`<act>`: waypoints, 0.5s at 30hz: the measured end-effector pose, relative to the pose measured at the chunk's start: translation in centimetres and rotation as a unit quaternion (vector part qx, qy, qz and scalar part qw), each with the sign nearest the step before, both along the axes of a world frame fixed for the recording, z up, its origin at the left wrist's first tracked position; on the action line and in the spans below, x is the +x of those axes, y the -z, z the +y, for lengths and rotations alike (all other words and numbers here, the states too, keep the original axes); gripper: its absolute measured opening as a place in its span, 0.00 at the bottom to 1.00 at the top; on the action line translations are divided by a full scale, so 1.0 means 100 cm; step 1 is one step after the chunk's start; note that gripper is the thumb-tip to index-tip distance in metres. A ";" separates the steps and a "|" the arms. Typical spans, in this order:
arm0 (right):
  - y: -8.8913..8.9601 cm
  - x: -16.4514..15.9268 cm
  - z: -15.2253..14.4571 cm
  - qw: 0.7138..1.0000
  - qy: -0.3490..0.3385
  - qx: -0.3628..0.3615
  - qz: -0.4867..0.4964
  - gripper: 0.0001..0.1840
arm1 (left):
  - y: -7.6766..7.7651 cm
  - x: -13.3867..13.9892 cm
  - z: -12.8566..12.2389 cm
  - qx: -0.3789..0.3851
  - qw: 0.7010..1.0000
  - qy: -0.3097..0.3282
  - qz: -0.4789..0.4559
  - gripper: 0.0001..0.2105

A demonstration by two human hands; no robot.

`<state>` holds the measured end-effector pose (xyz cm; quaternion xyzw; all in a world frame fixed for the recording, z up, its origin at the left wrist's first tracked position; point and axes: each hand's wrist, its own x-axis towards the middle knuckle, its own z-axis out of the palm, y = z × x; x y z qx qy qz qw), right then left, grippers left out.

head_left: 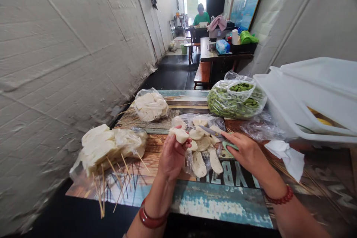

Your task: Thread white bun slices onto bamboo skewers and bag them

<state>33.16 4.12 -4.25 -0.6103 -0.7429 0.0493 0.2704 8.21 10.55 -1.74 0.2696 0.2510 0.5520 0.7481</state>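
- A soft white piece point(180, 136) is held above the middle of the bench point(220, 204), just left of the loose slices, by the left grip point(172, 156), whose fingers are clamped on it
- Scissors point(212, 132) with a green handle are clamped in the right grip point(248, 152), their grey blades pointed left and held over the slices
- Pale slices point(199, 165) are spread in the centre on clear plastic point(213, 119), several overlapped, two laid lengthwise at the near side
- White skewered pieces point(99, 141) are piled at the left, partly covered by plastic, with thin sticks point(118, 180) pointed toward the near edge
- More white pieces are contained in a clear bag point(150, 106) at the far left of the bench
- Green pods point(223, 105) are packed in a clear bag at the far right
- A white tub point(281, 100) is placed at the right, with a crumpled tissue point(287, 156) laid nearer
- A person in a green top point(201, 18) is seated far beyond, by a bright doorway
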 end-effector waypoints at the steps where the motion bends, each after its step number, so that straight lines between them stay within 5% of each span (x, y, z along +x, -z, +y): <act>1: 0.000 0.003 0.000 1.000 0.016 -0.002 -0.006 0.24 | -0.001 -0.001 0.000 -0.003 1.000 0.004 -0.006 0.18; 9: 0.004 0.020 0.001 0.994 0.055 -0.038 -0.085 0.21 | -0.010 0.002 -0.001 -0.007 1.000 0.017 -0.011 0.22; 15: 0.011 0.018 0.008 0.995 0.102 -0.003 -0.022 0.18 | -0.006 0.004 -0.001 0.004 0.998 0.045 0.035 0.21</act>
